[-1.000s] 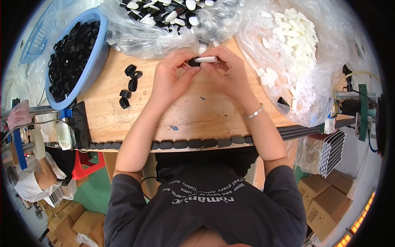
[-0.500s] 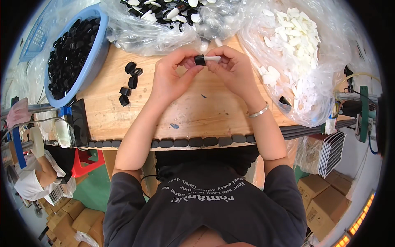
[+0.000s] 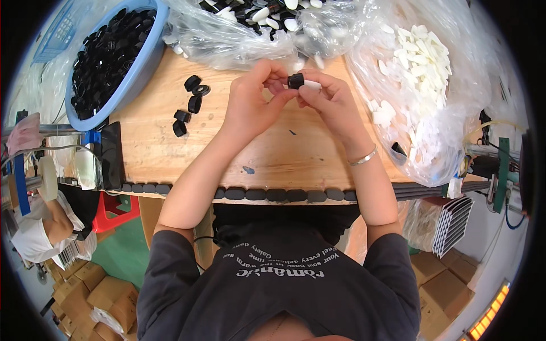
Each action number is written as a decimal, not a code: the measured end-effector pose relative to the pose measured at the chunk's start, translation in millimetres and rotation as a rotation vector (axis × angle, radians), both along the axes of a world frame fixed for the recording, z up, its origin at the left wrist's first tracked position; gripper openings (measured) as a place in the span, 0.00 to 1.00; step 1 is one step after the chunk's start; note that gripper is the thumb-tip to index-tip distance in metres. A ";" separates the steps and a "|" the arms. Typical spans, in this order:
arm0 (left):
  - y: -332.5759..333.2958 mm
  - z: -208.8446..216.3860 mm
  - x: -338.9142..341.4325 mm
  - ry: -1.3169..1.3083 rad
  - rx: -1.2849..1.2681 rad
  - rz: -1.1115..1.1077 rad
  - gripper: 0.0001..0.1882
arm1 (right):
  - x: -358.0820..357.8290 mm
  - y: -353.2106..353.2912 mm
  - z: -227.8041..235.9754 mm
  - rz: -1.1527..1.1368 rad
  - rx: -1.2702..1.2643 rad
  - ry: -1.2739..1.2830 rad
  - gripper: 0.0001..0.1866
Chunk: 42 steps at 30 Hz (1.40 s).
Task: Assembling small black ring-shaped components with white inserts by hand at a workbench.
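Both hands meet over the far middle of the wooden table. My left hand (image 3: 253,99) pinches a short black cap (image 3: 296,80) between thumb and fingertips. My right hand (image 3: 331,103) is closed on a white flat oval piece (image 3: 312,84), whose end meets the cap; how far it sits inside cannot be made out. Left of my left hand, several loose black caps (image 3: 194,104) lie on the table. To the right of my right hand, many white oval pieces (image 3: 422,54) are heaped on a clear plastic bag (image 3: 364,74).
A blue basin (image 3: 160,40) full of black caps stands at the far left. Behind my hands lies a plastic bag of black-and-white pieces (image 3: 267,16). Dark oval pads (image 3: 276,195) line the table's near edge. At the far left a co-worker's arm (image 3: 57,221) shows.
The table and its contents appear shifted right and slightly down at the left and middle. Both hands stay together on the black cap and white piece, which are turned slightly.
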<state>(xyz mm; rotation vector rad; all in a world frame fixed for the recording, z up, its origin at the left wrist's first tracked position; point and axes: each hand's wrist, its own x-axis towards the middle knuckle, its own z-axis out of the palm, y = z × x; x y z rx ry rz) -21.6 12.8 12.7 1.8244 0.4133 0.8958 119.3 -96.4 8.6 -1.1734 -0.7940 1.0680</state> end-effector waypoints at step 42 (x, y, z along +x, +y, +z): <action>1.5 -1.9 1.8 -0.061 0.026 0.082 0.03 | -19.4 3.2 10.4 -0.205 0.186 -0.118 0.26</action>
